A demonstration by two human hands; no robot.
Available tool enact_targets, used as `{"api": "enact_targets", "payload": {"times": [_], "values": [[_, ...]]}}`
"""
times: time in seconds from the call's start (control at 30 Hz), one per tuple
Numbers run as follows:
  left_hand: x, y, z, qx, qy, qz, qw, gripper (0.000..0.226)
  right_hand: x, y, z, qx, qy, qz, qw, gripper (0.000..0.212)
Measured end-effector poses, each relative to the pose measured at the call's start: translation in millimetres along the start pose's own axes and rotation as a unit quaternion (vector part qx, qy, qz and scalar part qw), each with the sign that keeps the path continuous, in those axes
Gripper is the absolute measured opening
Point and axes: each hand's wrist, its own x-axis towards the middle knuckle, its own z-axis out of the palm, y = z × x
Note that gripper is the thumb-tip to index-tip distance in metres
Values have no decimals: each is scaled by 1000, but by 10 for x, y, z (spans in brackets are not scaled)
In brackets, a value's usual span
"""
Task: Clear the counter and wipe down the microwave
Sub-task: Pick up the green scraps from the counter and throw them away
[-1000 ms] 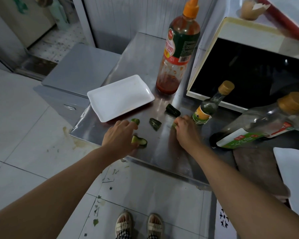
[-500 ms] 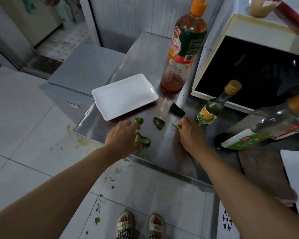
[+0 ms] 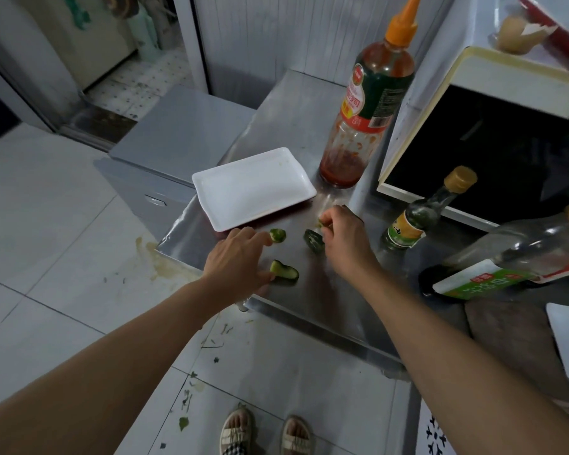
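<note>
Right hand [image 3: 344,244] pinches a small green scrap [image 3: 321,222], left hand [image 3: 237,262] lies open w/ fingers spread btw. two cucumber pieces [image 3: 278,235], probably gathering them to clear the counter [image 3: 326,290].

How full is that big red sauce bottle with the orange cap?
Nearly empty: the sauce bottle stands upright, with red sauce only at its bottom and smears on the clear wall above.
</note>
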Motion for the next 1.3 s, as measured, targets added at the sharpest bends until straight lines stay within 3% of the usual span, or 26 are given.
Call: {"api": "enact_targets", "payload": {"times": [0.27,0.53,0.8,1.3], "values": [[-21,-186,-8,-2,6,-15,1000,55,227,-315,343,30,-74,-30,996,13],[-1,-239,32,0,3,-14,1000,56,299,-313,459,-12,-149,-31,988,23],[-13,-266,52,-5,-1,-12,1000,51,251,-347,541,-31,-132,-42,990,33],[-38,-254,60,-6,6,2,1000,51,232,-349,448,12,-117,-24,993,22]]}}
